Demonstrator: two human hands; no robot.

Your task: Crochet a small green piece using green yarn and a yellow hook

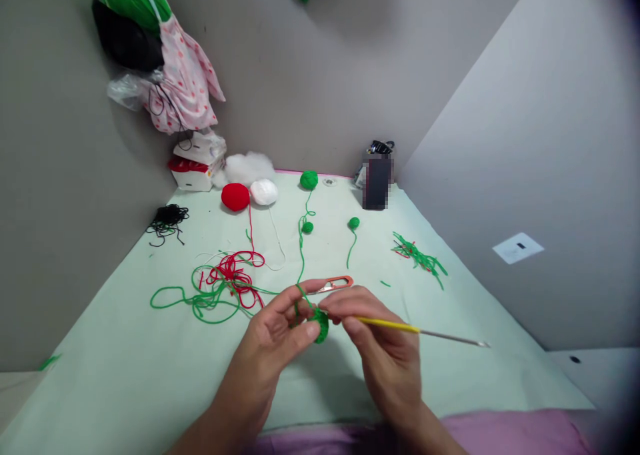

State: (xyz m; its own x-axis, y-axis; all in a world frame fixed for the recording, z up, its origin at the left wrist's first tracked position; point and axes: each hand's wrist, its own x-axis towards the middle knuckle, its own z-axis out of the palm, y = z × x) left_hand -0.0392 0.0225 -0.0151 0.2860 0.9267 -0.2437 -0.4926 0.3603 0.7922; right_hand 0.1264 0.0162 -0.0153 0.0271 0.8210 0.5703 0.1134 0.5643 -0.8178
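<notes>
My left hand [280, 335] pinches a small green crochet piece [321, 327] between thumb and fingers. Green yarn runs over its index finger and back to a green yarn ball [309, 179]. In my right hand [385, 348] is a crochet hook [390, 324] with a yellow handle; its bare metal end points right. The hook's other tip, at the crochet piece, is hidden by my fingers. Just beyond my fingertips lies an orange-handled thread snipper [336, 283] on the pale green cloth.
Tangled red yarn [235, 271] and green yarn [210, 301] lie left of my hands. A red ball [235, 197], white ball [264, 191] and fluffy stuffing [250, 168] sit behind. Small green balls [354, 223], green scraps [419, 255], black yarn [169, 220] and a dark upright device [376, 183] surround them.
</notes>
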